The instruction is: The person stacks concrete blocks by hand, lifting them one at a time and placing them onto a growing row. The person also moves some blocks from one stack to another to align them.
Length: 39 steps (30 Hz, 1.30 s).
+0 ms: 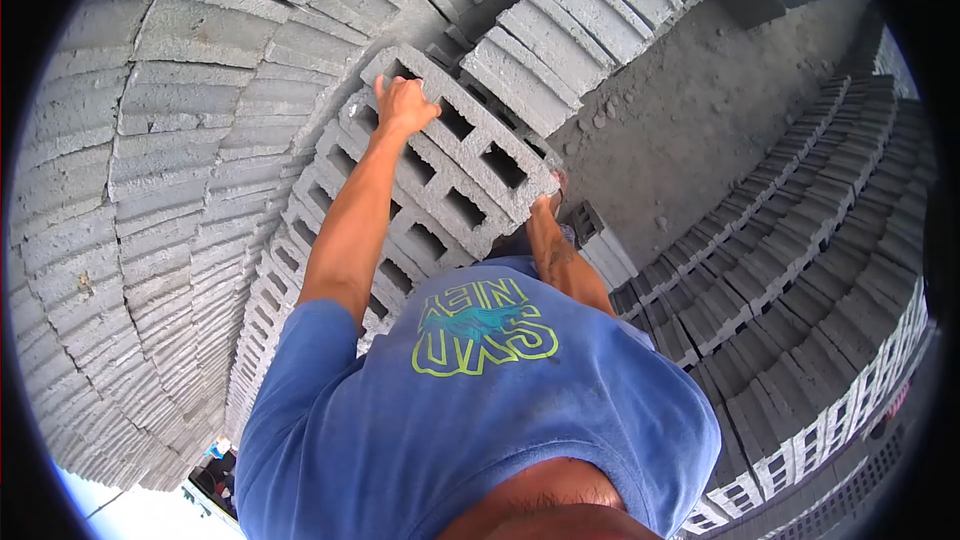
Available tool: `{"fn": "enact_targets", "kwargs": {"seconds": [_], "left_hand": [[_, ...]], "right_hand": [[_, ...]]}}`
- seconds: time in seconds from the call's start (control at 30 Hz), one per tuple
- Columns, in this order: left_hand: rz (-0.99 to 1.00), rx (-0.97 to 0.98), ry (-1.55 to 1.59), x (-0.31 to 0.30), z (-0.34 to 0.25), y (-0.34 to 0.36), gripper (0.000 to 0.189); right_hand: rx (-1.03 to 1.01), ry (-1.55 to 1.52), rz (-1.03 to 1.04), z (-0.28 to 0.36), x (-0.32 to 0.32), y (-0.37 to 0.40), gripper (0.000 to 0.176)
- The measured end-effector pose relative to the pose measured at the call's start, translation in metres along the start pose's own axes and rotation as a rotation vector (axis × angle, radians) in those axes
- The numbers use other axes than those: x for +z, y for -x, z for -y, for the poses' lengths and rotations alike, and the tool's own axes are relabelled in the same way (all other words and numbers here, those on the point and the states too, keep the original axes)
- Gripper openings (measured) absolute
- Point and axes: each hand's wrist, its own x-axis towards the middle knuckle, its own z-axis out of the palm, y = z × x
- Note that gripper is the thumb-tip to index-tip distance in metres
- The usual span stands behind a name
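**Gripping 1 block at both ends**

The hollow block [481, 145] lies ahead of the chest, long axis slanting from far left to near right, alongside stacked blocks [440, 187]. The left hand [404, 108] clasps its far end; the right hand [545, 204], nearer the body, grasps the opposite end, fingers partly hidden.

A high wall of stacked grey concrete blocks [170, 170] fills the left side of the view, its courses curving with the wide lens. Bare, dusty grey ground [700, 115] lies at the upper right, with loose rubble [600, 112] near its left edge. Darker block rows [800, 285] line the right side; bright, pale sky [150, 512] shows at the lower left, in daylight
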Motion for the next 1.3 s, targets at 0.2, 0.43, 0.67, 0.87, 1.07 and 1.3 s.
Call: {"fn": "enact_targets", "kwargs": {"seconds": [0.2, 0.43, 0.67, 0.87, 1.07, 1.3], "left_hand": [[0.042, 0.0, -0.014, 0.002, 0.003, -0.007, 0.034], [-0.057, 0.047, 0.006, 0.012, 0.012, -0.007, 0.071], [-0.433, 0.178, 0.207, 0.009, 0.043, 0.013, 0.054], [-0.706, -0.166, 0.311, 0.049, 0.097, 0.073, 0.047], [-0.9, -0.412, 0.431, 0.081, 0.155, 0.179, 0.041], [-0.984, -0.672, 0.471, 0.114, 0.152, 0.26, 0.036]], "right_hand": [[-0.204, 0.471, -0.071, -0.042, 0.002, -0.054, 0.05], [-0.61, 0.916, -0.152, -0.086, 0.002, -0.084, 0.04], [-0.089, 0.219, 0.233, 0.125, -0.034, 0.059, 0.06], [-0.056, 0.529, 0.587, 0.211, -0.042, 0.126, 0.074], [-0.047, 0.814, 0.631, 0.237, -0.044, 0.121, 0.076], [-0.029, 0.829, 0.821, 0.251, -0.053, 0.101, 0.077]]}}
